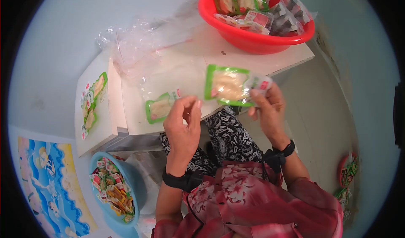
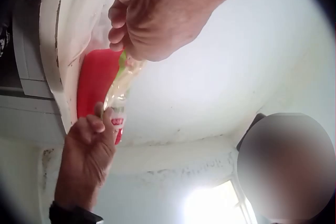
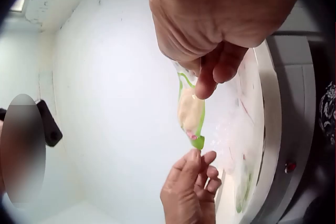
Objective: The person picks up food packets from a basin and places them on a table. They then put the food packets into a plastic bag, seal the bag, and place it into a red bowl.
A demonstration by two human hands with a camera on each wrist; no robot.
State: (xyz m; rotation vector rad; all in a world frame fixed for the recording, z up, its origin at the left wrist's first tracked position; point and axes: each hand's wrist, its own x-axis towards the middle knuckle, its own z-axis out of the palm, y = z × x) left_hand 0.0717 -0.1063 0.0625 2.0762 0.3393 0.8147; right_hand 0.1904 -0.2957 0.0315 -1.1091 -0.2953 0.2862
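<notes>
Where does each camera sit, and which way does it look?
On the head: looks forward and down at the table; left hand, right hand, shirt, trousers show.
On left wrist: faces packet; both hands, blurred head show.
On right wrist: faces it from the right; same parts show.
Head and left wrist share the red tub.

Lettering [image 1: 264,85] on the raised packet [image 1: 228,86] was too small and blurred to read, and the right grip [image 1: 272,115] covered part of its end. The left grip [image 2: 168,16] was cut off by the left wrist view's upper edge; whether it touched the packet could not be told. Clear plastic [image 1: 135,44] veiled part of the tabletop [image 1: 274,63]. Other packets [image 1: 236,2] in the red basin [image 1: 261,37] overran the head view's top.
</notes>
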